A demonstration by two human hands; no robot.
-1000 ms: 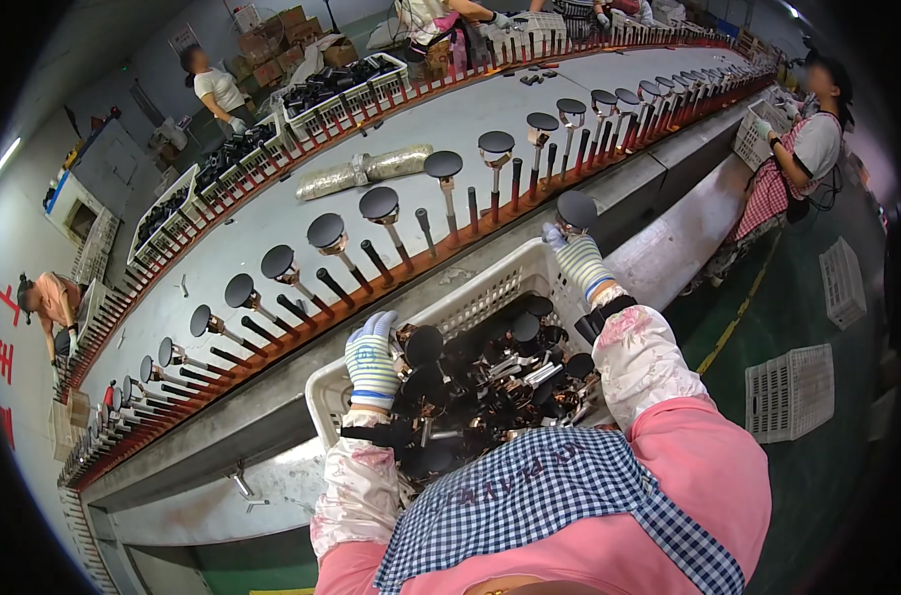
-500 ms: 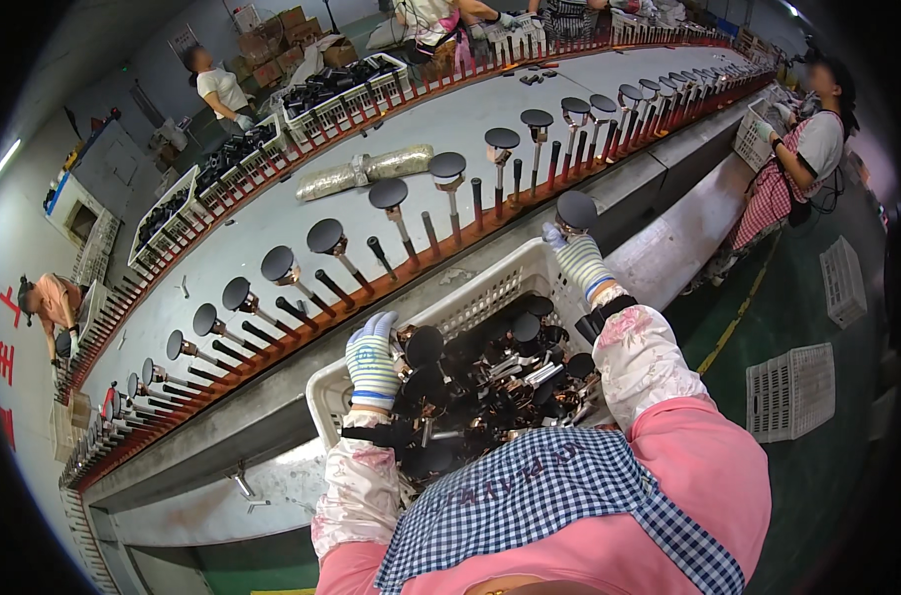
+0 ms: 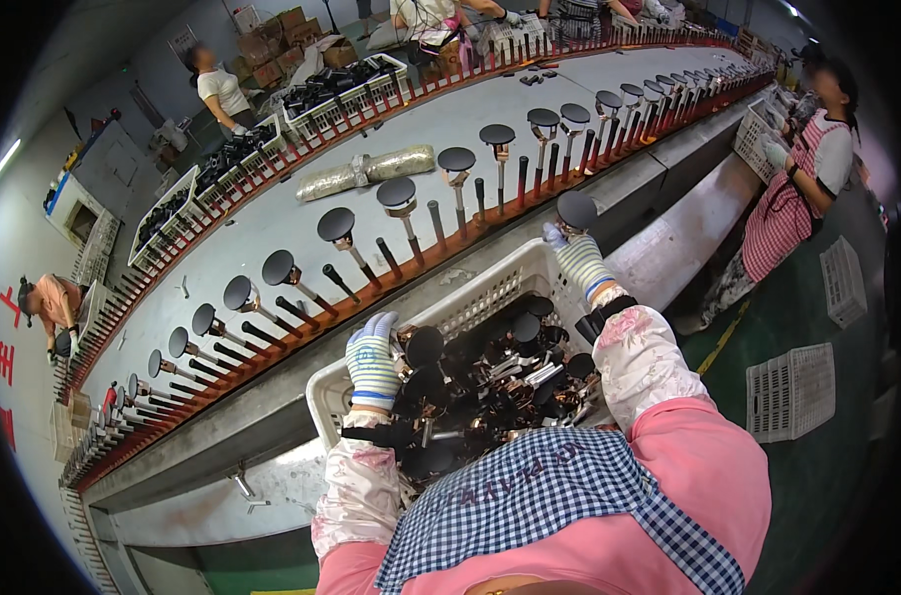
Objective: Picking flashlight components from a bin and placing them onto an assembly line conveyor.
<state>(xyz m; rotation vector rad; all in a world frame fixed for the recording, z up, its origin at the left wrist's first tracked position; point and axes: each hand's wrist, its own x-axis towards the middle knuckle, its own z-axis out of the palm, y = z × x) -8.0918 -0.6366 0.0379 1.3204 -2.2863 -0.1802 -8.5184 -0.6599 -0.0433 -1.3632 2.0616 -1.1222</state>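
My right hand (image 3: 581,260), in a striped white glove, is closed at the crate's far right corner. It holds a metal part with a round black disc top (image 3: 576,211), disc upward. My left hand (image 3: 373,362), gloved alike, is at the crate's left side. Its fingers close beside a second disc-topped part (image 3: 423,345), whose coppery neck meets the thumb; the grip itself is partly hidden. Between my hands stands the white plastic crate (image 3: 490,296). Inside lies a heap of black and coppery metal parts (image 3: 530,372).
Past the crate curves a grey table with an orange-red edge rail (image 3: 411,266). Upright rods stand along it, several topped by black discs (image 3: 396,193). A wrapped roll (image 3: 366,173) lies on the table. White crates (image 3: 790,393) stand on the green floor at right. Co-workers (image 3: 802,169) stand around the table.
The disc-topped rods along the rail stand at shifted places; which way they moved is unclear. The co-worker at right has turned and shifted their arms. My hands have stayed in place.
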